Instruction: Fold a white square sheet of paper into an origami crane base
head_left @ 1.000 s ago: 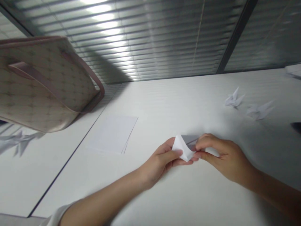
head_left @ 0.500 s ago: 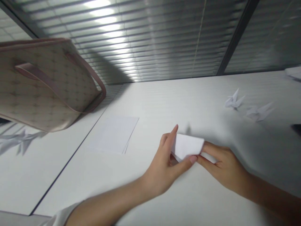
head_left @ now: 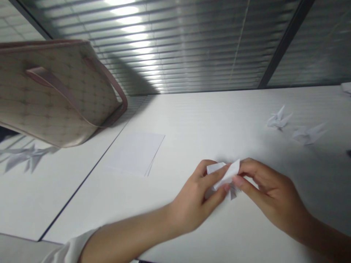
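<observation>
A small folded white paper [head_left: 228,176] is held between both hands above the white table [head_left: 178,124]. My left hand [head_left: 196,197] grips its left side, with the index finger across the front and the thumb below. The thumb and fingers of my right hand [head_left: 270,193] pinch the upper right end. One flap slants up to the right, and a narrow part pokes out underneath. The fingers hide much of the folds.
Flat white sheets [head_left: 135,153] lie left of centre. Two folded paper cranes [head_left: 279,118] stand at the right. A patterned handbag [head_left: 60,95] is at the left, with another folded paper figure [head_left: 29,157] below it. Window blinds [head_left: 186,47] rise behind.
The folded paper has gone from one broad flat face to a slanted, partly opened shape. My left index finger has come down across it, and my right hand has shifted slightly. The view has moved a little.
</observation>
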The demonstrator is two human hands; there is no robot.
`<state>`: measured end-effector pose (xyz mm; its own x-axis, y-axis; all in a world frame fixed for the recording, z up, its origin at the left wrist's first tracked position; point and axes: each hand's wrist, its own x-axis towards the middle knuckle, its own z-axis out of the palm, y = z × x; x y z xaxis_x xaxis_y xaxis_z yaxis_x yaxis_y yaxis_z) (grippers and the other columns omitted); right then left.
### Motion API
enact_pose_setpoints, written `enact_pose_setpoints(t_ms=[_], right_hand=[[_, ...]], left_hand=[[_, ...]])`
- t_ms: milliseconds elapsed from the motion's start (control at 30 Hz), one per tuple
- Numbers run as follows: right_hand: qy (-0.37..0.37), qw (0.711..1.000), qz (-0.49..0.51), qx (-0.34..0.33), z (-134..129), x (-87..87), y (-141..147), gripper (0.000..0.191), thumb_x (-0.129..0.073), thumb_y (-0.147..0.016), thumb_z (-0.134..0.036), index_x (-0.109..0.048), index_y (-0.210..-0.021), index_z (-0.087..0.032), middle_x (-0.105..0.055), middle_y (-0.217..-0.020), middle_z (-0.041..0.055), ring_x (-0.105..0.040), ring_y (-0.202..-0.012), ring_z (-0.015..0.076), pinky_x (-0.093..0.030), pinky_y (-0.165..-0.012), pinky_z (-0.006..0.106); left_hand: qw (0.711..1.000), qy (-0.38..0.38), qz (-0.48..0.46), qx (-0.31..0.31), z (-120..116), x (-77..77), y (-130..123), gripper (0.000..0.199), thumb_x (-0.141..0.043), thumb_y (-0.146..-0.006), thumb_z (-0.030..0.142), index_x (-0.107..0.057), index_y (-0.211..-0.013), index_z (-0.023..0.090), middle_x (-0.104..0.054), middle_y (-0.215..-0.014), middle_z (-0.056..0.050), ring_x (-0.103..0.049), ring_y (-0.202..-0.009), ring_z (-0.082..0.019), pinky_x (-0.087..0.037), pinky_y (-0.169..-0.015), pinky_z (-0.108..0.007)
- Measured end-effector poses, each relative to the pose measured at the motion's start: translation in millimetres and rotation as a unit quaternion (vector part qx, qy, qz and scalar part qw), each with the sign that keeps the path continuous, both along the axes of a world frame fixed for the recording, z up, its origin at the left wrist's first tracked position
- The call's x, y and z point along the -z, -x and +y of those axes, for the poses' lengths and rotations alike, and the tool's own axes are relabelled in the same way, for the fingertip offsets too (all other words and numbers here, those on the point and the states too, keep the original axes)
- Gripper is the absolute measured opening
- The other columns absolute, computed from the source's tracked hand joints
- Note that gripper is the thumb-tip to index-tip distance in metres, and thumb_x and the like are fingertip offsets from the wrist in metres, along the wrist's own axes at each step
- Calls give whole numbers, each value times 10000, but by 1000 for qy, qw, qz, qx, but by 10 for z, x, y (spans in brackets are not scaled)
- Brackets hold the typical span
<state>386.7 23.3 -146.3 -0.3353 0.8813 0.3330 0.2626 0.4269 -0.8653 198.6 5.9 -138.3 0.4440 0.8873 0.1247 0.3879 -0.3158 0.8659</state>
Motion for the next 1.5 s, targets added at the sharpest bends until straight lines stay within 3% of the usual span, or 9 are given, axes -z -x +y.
enact_pose_setpoints(t_ms=[100,233,367,633,767,933,1233,1400,1500], right_hand=[[7,999,24,20,5,-4,6,127,-591,-858,-177,-558,-939,-268,-602,-839,-28,-616,-777,104,-511,-697,179],[22,998,56,21,22,-17,-1,383,-583,-838,-148,-492,-1179,-294,-578,-1033,12,-642,-849,116,-543,-714,196],[-29,1000,-9,-7,47,-86,-41,273,-509,-828,-79,-622,-973,-281,-646,-977,3,-642,-916,123,-527,-747,185],[-41,998,-40,-35,83,-139,-108,175,-584,-829,-154,-644,-902,-301,-705,-811,-16,-672,-732,150,-519,-626,235],[-24,998,-41,-38,72,-138,-109,104,-594,-834,-187,-639,-839,-281,-689,-748,-19,-654,-674,144,-496,-593,236],[21,1000,-14,-10,42,-149,-67,112,-572,-840,-211,-632,-748,-233,-673,-705,1,-634,-647,139,-471,-562,224],[141,989,38,-35,52,-130,-56,162,-560,-875,-283,-664,-782,-201,-533,-486,-49,-485,-434,79,-357,-402,181],[118,993,16,-22,51,-157,-43,166,-572,-864,-266,-655,-734,-204,-545,-501,-47,-483,-439,69,-363,-411,172],[112,994,16,-10,44,-169,-27,144,-577,-860,-259,-660,-754,-210,-545,-506,-52,-491,-441,65,-382,-419,159]], left_hand=[[1000,1,-1,7,-1,-10,-6,342,-474,-951,201,-568,-1277,242,-492,-1143,-83,-527,-1038,-175,-459,-912,-288],[1000,7,-8,19,-3,-11,-5,365,-475,-944,178,-552,-1297,233,-492,-1152,-90,-523,-1053,-182,-446,-934,-306],[1000,12,-16,24,-2,-23,1,402,-479,-925,138,-547,-1307,244,-496,-1159,-90,-524,-1050,-189,-441,-936,-321],[990,100,-59,85,41,-117,37,263,-515,-917,169,-678,-1116,223,-554,-1065,-81,-543,-1000,-200,-466,-858,-303],[973,171,-84,132,73,-97,58,193,-545,-913,227,-712,-992,170,-572,-1014,-81,-559,-955,-199,-473,-791,-276],[966,196,-100,137,93,-82,50,233,-574,-899,320,-741,-869,160,-602,-975,-85,-570,-903,-203,-476,-771,-292],[961,210,-104,145,105,-86,34,232,-584,-886,333,-751,-911,174,-604,-981,-92,-570,-918,-214,-483,-782,-304],[951,237,-138,140,73,-66,2,285,-572,-897,369,-718,-1048,175,-598,-1064,-97,-572,-968,-224,-478,-805,-299],[956,213,-164,113,49,-63,-29,299,-489,-949,340,-721,-1034,172,-606,-1070,-97,-573,-981,-216,-457,-857,-311]])
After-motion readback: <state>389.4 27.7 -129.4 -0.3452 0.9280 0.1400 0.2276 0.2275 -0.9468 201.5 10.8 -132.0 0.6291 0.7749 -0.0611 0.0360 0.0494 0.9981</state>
